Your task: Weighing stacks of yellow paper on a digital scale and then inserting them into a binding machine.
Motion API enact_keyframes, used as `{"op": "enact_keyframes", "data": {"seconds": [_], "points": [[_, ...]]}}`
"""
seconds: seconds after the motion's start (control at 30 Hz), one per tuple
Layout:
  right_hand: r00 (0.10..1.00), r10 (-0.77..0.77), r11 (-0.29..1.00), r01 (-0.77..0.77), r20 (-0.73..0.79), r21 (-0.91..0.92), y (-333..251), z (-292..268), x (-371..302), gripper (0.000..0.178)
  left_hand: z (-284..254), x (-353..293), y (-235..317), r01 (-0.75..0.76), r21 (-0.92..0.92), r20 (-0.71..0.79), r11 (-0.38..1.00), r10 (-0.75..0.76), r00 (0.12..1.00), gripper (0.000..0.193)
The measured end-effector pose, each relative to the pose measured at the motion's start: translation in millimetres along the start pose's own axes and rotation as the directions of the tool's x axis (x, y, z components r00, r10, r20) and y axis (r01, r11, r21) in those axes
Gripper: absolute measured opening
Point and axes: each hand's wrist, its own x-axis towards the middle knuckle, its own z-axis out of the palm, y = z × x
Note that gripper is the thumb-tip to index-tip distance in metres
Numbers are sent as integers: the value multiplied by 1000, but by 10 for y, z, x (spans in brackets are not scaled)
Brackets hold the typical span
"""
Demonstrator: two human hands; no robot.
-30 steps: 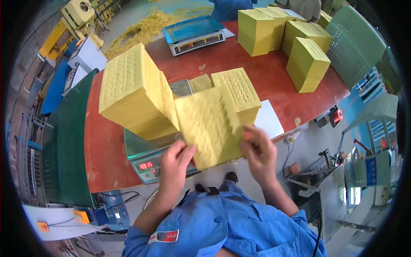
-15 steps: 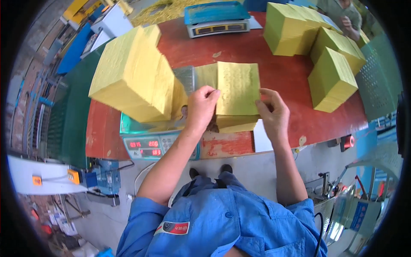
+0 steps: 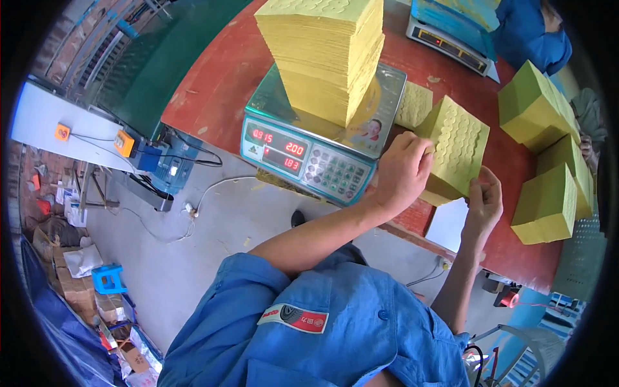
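Observation:
A stack of yellow paper sheets (image 3: 459, 138), its top embossed with rows of round shapes, stands on the red table. My left hand (image 3: 406, 169) is closed in a pinch at the stack's left edge. At its near right corner, my right hand (image 3: 485, 203) pinches the sheet edge between thumb and fingers. How many sheets each hand grips cannot be seen. Left of my hands, a taller yellow paper stack (image 3: 319, 64) rests on a digital scale (image 3: 309, 151) with lit red digits. A lower piece of yellow paper (image 3: 414, 105) lies between that scale and my stack.
More yellow paper stacks (image 3: 545, 203) stand at the right of the red table (image 3: 213, 87). Another scale with a blue tray (image 3: 448, 48) is at the far side. A white sheet (image 3: 448, 226) lies by the near edge. People in blue (image 3: 532, 32) and grey-green (image 3: 588, 109) are beyond.
The view has swung left, so the table and stacks appear further right. Both hands remain at the same stack, the right now closed at its near right corner.

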Motion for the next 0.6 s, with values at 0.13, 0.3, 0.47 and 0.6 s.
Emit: {"op": "enact_keyframes", "data": {"seconds": [0.13, 0.3, 0.47, 0.6], "points": [[999, -22, 999, 23, -37, 30, 5, 18, -19, 24, 9, 6, -1, -49, -11, -1, 999, 49, 999, 17], [988, -95, 984, 76, -118, -159, -105, 76, -31, 29, -126, 30, 43, -80, 3, 40, 997, 80, 996, 24], [928, -291, 954, 261, -234, -150, -674, 172, -243, 27, -972, 125, 443, -315, -20, 39, 949, 316, 948, 28], [928, -369, 923, 360, 53, 135, -1268, 529, -362, 20, -1888, 613, 504, -400, 258, -127, 879, 442, 888, 22]]}}
